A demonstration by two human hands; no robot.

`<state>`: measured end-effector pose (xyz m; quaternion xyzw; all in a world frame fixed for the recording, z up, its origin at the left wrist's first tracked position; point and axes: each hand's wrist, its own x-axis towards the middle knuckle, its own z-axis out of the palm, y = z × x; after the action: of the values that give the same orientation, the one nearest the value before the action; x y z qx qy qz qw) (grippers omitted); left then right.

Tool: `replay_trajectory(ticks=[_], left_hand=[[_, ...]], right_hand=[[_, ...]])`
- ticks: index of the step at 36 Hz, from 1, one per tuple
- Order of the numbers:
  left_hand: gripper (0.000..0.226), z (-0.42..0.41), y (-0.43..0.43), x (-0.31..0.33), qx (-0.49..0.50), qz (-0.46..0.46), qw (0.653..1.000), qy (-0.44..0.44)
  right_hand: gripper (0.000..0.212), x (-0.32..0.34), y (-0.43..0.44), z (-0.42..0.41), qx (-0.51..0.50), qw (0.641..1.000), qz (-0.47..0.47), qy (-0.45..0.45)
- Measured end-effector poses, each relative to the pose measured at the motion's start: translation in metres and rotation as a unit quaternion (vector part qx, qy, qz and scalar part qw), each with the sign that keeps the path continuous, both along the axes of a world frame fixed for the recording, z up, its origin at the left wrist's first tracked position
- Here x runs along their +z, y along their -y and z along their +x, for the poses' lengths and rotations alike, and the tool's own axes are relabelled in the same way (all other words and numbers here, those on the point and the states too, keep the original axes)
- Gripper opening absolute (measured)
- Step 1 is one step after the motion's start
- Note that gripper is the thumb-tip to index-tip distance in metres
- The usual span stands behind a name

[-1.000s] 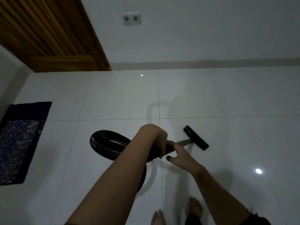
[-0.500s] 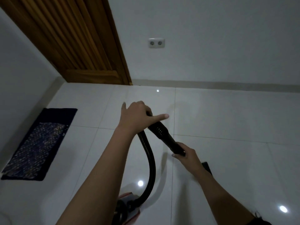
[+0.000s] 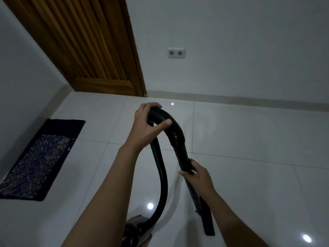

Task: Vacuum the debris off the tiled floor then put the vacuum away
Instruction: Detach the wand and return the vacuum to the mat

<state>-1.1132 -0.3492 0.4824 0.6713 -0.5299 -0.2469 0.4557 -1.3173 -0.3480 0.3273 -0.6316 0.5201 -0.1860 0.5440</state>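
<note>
Over the glossy tiled floor (image 3: 249,148) our left hand (image 3: 147,125) clenches the ribbed hose (image 3: 170,125) at its bend while our right hand (image 3: 199,175) grasps the wand (image 3: 183,157) below, probably gathering the vacuum (image 3: 135,230) for storage, nozzle (image 3: 208,223) hanging beneath.

The ribbed hose (image 3: 170,125) was glossy black, and so were the smooth wand (image 3: 183,155) and the flat floor nozzle (image 3: 207,221). The vacuum body (image 3: 135,229) showed dark grey and black with a strip of red along its edge. The floor tiles (image 3: 249,157) were shiny white with thin grey grout lines. The mat (image 3: 35,157) was deep navy at the border, its centre panel speckled with small pale flecks. The slatted door (image 3: 85,41) was warm brown wood. The wall (image 3: 249,50) was plain white, the double socket (image 3: 176,53) white too, and the skirting (image 3: 249,102) a dull beige.
</note>
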Motion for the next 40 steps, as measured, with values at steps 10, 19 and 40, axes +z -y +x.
replay_trajectory(ticks=[10,19,40], left_hand=[[0.056,0.063,-0.017,-0.022,-0.015,-0.012,0.996,-0.092],[0.04,0.125,-0.069,-0.029,0.083,-0.07,0.971,-0.212],[0.055,0.175,-0.247,-0.092,0.171,-0.206,0.819,-0.508]], right_hand=[[0.04,0.001,-0.039,0.066,-0.057,0.998,-0.008,0.015],[0.047,0.006,-0.093,0.129,-0.027,0.998,-0.057,-0.029],[0.137,-0.048,-0.178,0.194,0.3,0.918,-0.25,-0.066]])
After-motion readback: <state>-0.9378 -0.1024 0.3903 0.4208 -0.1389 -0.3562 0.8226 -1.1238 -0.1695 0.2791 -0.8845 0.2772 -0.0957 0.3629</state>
